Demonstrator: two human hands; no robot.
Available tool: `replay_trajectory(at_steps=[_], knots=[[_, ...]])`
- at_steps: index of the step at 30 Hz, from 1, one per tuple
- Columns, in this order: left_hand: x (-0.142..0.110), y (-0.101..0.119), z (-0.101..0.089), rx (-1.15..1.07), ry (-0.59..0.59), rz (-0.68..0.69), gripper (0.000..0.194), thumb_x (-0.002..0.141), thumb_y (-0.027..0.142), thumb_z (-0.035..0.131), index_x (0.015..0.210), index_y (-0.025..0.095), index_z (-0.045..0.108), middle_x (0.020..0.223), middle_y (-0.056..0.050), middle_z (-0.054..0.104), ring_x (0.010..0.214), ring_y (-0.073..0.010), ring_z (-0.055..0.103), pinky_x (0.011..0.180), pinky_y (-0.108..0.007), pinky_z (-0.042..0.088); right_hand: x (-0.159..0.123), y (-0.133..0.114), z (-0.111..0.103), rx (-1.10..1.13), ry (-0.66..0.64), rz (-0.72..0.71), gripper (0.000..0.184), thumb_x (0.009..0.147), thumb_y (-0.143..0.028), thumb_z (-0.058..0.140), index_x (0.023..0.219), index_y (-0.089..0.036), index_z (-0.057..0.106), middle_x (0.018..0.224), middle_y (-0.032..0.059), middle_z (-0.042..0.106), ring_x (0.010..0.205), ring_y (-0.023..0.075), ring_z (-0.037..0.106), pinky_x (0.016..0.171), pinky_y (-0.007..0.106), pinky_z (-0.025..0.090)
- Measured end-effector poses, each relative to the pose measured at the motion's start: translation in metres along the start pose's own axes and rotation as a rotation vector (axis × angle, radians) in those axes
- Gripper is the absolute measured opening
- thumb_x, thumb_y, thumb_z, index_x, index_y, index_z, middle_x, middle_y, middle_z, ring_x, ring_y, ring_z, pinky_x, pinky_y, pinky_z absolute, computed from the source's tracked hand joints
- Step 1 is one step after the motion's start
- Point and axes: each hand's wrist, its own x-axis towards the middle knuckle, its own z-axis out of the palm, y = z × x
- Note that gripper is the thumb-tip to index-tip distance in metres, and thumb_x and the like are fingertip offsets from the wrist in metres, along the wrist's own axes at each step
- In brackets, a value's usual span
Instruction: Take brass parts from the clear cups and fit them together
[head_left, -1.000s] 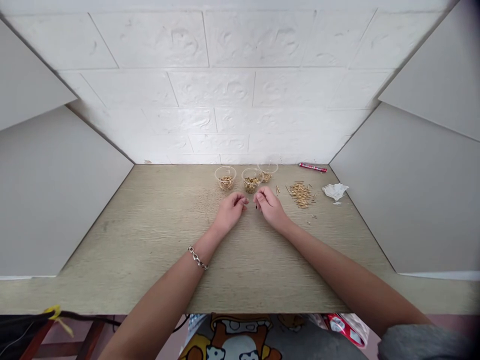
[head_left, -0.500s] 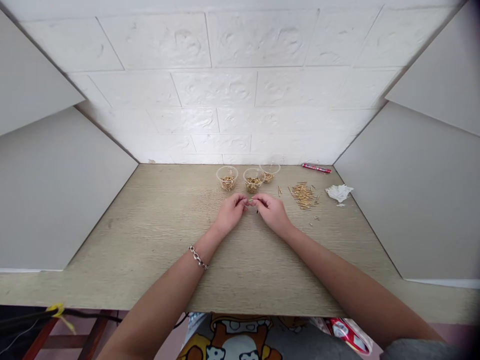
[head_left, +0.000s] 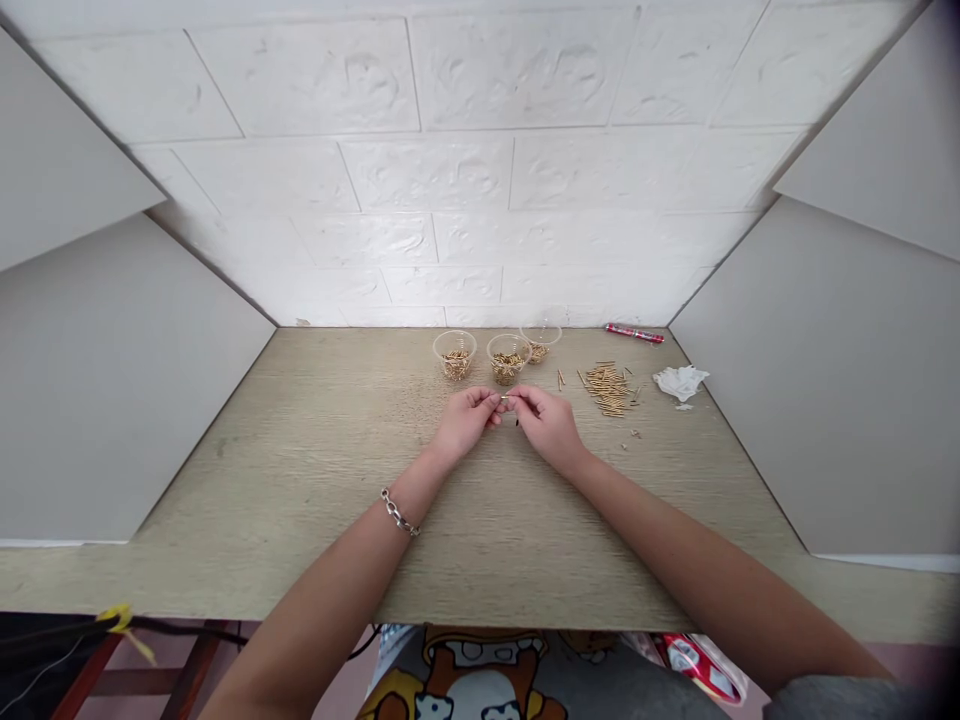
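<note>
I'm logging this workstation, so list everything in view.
Tabletop: one, beige-grey, centre
Plastic cups: three, clear, back of tabletop
Small pieces: uncounted, gold, inside cups
Pins: uncounted, gold, mostly piled right of cups
Specks: many, tan, left of the hands
Wrapped tube: one, red, back right
Crumpled tissue: one, white, right of pins
Wall: one, white, behind
Side panels: several, grey, both sides
Cable: one, black, yellow-tied, lower left
Package: one, red-white, lower right
Slim piece: one, gold, between fingertips
Bracelet: one, silver, left wrist
Shirt: one, grey, cartoon-printed, bottom
Left hand: one, bare, centre
Right hand: one, bare, centre
</note>
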Motion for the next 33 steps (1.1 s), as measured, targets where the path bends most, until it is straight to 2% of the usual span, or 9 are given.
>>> replay_trajectory(at_steps=[7, 13, 17, 22, 33], knots=[[-0.0045, 0.0033, 0.0003, -0.350, -0.117, -0.131, 0.018, 0.067, 0.025, 0.063, 0.069, 0.009, 0.056, 0.066, 0.000, 0.054, 0.051, -0.0021, 0.044, 0.049, -0.014, 0.035, 0.0000, -0.0010, -0.0003, 0.099, 0.001, 0.032, 0.019, 0.077, -0.029, 0.047, 0.082, -0.016, 0.059, 0.067, 0.0014, 0.059, 0.057, 0.0112, 0.053, 0.055, 0.023, 0.043], [-0.0044, 0.0044, -0.0022, -0.401, -0.156, -0.178, 0.017, 0.066, 0.023, 0.065, 0.070, 0.009, 0.057, 0.066, 0.000, 0.053, 0.051, -0.0016, 0.044, 0.049, -0.013, 0.037, -0.0001, -0.0006, -0.0006, 0.176, -0.019, 0.059, 0.019, 0.076, -0.031, 0.048, 0.081, -0.016, 0.058, 0.064, 0.0009, 0.058, 0.054, 0.0107, 0.052, 0.051, 0.022, 0.043], [-0.0036, 0.0031, -0.0023, -0.375, -0.148, -0.176, 0.018, 0.066, 0.023, 0.065, 0.071, 0.008, 0.057, 0.066, 0.000, 0.053, 0.051, -0.0017, 0.044, 0.048, -0.013, 0.036, -0.0004, 0.0001, -0.0006, 0.174, -0.021, 0.059, 0.018, 0.076, -0.031, 0.048, 0.080, -0.016, 0.058, 0.064, 0.0009, 0.058, 0.054, 0.0107, 0.052, 0.051, 0.022, 0.043], [-0.0023, 0.0005, -0.0012, -0.284, -0.109, -0.110, 0.018, 0.067, 0.025, 0.062, 0.069, 0.009, 0.055, 0.066, -0.001, 0.054, 0.051, -0.0026, 0.043, 0.048, -0.015, 0.033, -0.0001, 0.0003, -0.0013, 0.111, -0.031, 0.069, 0.019, 0.075, -0.030, 0.047, 0.079, -0.016, 0.059, 0.063, 0.0012, 0.058, 0.054, 0.0112, 0.052, 0.052, 0.023, 0.042], [-0.0010, 0.0022, 0.0017, 0.112, 0.047, 0.029, 0.015, 0.072, 0.025, 0.051, 0.066, 0.012, 0.054, 0.056, 0.001, 0.052, 0.049, -0.0068, 0.043, 0.049, -0.019, 0.034, 0.0002, 0.0001, -0.0003, -0.012, -0.029, 0.035, 0.021, 0.076, -0.029, 0.044, 0.078, -0.016, 0.060, 0.062, 0.0011, 0.058, 0.052, 0.0111, 0.049, 0.053, 0.023, 0.039]])
